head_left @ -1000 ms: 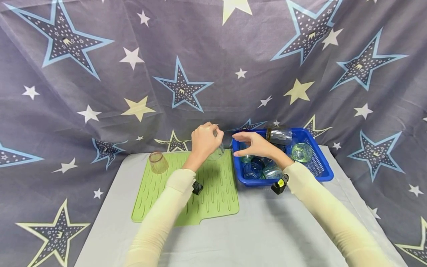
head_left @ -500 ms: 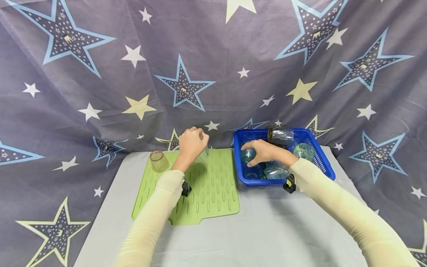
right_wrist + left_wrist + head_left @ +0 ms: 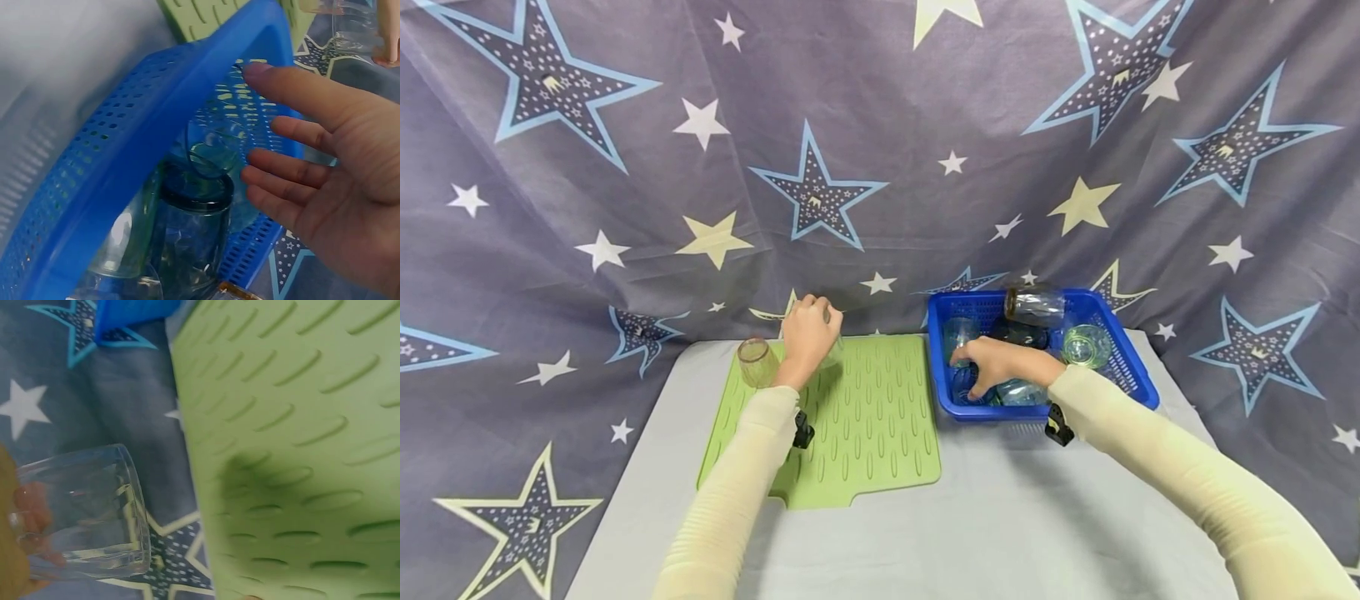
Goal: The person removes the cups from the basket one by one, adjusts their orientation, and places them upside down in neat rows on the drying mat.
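Observation:
My left hand [image 3: 808, 337] grips a clear drinking glass [image 3: 81, 512] over the far part of a green ribbed mat [image 3: 880, 433]. In the head view the hand covers most of that glass. An amber-tinted glass [image 3: 757, 362] stands on the mat just left of this hand. My right hand [image 3: 1003, 362] reaches into a blue plastic basket [image 3: 955, 411] of glassware, fingers and thumb spread apart in the right wrist view. Close to its fingertips are a dark blue glass [image 3: 194, 237] and a clear bluish glass [image 3: 219, 147]; nothing is held.
The basket also contains a pale green glass [image 3: 1086, 344], a brown-rimmed glass [image 3: 1033, 307] lying on top at the back, and several others. Mat and basket sit side by side on a white-covered table [image 3: 940, 525]. A star-patterned curtain [image 3: 880, 150] hangs behind.
My left hand has carried the clear glass leftward over the mat, toward the amber glass. My right hand has moved from the basket's left rim down into the basket.

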Demonstrator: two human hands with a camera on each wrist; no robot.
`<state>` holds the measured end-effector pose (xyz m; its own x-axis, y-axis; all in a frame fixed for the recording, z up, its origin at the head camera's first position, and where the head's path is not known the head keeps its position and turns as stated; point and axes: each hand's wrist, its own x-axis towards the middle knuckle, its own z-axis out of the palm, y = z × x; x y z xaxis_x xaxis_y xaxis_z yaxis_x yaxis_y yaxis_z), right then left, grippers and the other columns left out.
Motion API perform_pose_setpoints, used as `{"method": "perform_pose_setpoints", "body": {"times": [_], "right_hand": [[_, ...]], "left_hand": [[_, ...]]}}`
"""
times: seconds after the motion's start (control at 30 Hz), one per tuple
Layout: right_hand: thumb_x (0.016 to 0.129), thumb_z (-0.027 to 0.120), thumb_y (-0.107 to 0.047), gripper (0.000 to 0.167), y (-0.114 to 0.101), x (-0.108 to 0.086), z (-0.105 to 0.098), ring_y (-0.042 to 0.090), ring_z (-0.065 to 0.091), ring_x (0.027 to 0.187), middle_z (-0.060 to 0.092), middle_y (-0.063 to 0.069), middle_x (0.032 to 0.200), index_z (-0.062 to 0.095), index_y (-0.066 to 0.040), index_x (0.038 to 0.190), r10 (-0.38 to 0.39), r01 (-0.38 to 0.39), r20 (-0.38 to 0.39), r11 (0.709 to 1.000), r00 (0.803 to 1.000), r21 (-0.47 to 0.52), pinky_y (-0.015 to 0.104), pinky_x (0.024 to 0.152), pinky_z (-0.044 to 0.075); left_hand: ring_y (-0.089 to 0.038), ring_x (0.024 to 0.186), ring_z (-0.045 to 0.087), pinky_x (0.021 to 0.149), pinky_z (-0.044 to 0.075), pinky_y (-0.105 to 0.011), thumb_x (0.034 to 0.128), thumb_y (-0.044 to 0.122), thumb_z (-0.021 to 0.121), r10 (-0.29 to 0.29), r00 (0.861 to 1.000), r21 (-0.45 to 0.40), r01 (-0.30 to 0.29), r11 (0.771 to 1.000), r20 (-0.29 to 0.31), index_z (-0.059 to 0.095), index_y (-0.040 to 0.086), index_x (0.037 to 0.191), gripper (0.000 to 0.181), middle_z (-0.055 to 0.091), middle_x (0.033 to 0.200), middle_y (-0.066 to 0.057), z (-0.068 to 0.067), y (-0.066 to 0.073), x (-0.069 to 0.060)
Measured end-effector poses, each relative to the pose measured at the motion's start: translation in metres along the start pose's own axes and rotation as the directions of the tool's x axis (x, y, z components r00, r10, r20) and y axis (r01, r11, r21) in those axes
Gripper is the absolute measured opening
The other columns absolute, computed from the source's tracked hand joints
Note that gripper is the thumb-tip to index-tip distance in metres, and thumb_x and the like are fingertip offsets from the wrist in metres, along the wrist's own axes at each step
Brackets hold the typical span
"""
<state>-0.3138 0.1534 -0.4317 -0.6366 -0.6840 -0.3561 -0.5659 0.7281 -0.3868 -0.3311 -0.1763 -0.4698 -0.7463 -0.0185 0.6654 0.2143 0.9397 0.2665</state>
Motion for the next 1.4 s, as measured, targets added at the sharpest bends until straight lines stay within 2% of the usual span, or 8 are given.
{"method": "perform_pose_setpoints", "body": {"times": [0.1,0.2,0.4,0.57,0.8,0.93,1.13,1.4], "right_hand": [[0.081,0.086,-0.017,0.067,0.001,0.002,0.003,0.039,0.055,0.133,0.059,0.021,0.143,0.058,0.004,0.138,-0.009,0.009,0.005,1.0,1.0,-0.019,0.05,0.106,0.051],[0.079,0.087,-0.015,0.066,0.001,0.004,0.006,0.039,0.056,0.132,0.061,0.02,0.141,0.06,0.003,0.137,-0.016,0.016,0.014,1.0,1.0,-0.027,0.048,0.104,0.052],[0.078,0.086,-0.009,0.062,0.003,0.007,0.01,0.039,0.06,0.127,0.062,0.021,0.14,0.062,0.001,0.135,-0.007,0.008,0.026,1.0,1.0,-0.029,0.043,0.097,0.057],[0.079,0.085,-0.006,0.062,0.004,0.008,0.013,0.038,0.06,0.128,0.06,0.022,0.141,0.061,0.0,0.136,0.006,-0.005,0.04,0.999,0.999,-0.033,0.04,0.093,0.058],[0.078,0.085,-0.004,0.061,0.005,0.009,0.014,0.038,0.062,0.125,0.063,0.021,0.138,0.062,0.0,0.134,-0.021,0.023,0.04,0.998,0.999,-0.053,0.038,0.089,0.059],[0.077,0.084,-0.002,0.06,0.006,0.009,0.015,0.038,0.063,0.123,0.064,0.021,0.136,0.063,0.002,0.133,-0.045,0.046,0.032,0.998,0.999,-0.046,0.036,0.087,0.059],[0.078,0.085,-0.003,0.059,0.007,0.009,0.017,0.039,0.062,0.125,0.063,0.021,0.137,0.063,0.002,0.133,-0.052,0.052,0.012,0.998,0.999,-0.03,0.041,0.094,0.058],[0.078,0.084,-0.001,0.058,0.008,0.007,0.016,0.039,0.063,0.124,0.063,0.022,0.137,0.063,0.003,0.132,-0.06,0.06,0.002,0.998,0.998,-0.011,0.041,0.094,0.059]], "left_hand": [[-0.04,0.078,0.065,0.061,0.057,-0.053,0.091,0.011,0.062,-0.002,1.0,-0.002,0.002,1.0,-0.025,0.076,-0.002,0.089,0.019,0.071,0.086,-0.019,0.007,-0.009,-0.005],[-0.041,0.08,0.066,0.062,0.057,-0.054,0.0915,0.011,0.061,-0.016,1.0,0.01,0.016,1.0,-0.019,0.075,-0.002,0.087,0.02,0.07,0.086,-0.019,0.014,-0.017,-0.008],[-0.042,0.089,0.066,0.072,0.056,-0.057,0.0937,0.013,0.058,-0.064,0.995,-0.005,0.064,0.998,0.074,0.074,-0.002,0.095,0.022,0.071,0.096,-0.021,0.022,-0.03,-0.011],[-0.042,0.099,0.064,0.082,0.055,-0.059,0.0989,0.016,0.054,-0.111,0.972,0.01,0.111,0.994,0.208,0.073,-0.002,0.105,0.027,0.07,0.107,-0.022,0.025,-0.04,-0.012],[-0.043,0.106,0.061,0.086,0.052,-0.062,0.1027,0.02,0.051,-0.145,0.945,0.035,0.141,0.989,0.294,0.071,-0.002,0.112,0.031,0.067,0.114,-0.022,0.035,-0.054,-0.016],[-0.043,0.107,0.06,0.088,0.051,-0.061,0.1032,0.022,0.049,-0.167,0.933,0.059,0.156,0.986,0.32,0.07,-0.001,0.112,0.033,0.067,0.115,-0.021,0.041,-0.062,-0.019],[-0.044,0.106,0.06,0.087,0.053,-0.06,0.102,0.021,0.052,-0.153,0.932,0.078,0.134,0.988,0.328,0.07,-0.002,0.111,0.031,0.068,0.115,-0.022,0.046,-0.07,-0.024],[-0.043,0.11,0.058,0.09,0.051,-0.061,0.1024,0.022,0.052,-0.16,0.921,0.072,0.144,0.987,0.354,0.069,-0.001,0.113,0.031,0.067,0.118,-0.021,0.048,-0.074,-0.026]]}}
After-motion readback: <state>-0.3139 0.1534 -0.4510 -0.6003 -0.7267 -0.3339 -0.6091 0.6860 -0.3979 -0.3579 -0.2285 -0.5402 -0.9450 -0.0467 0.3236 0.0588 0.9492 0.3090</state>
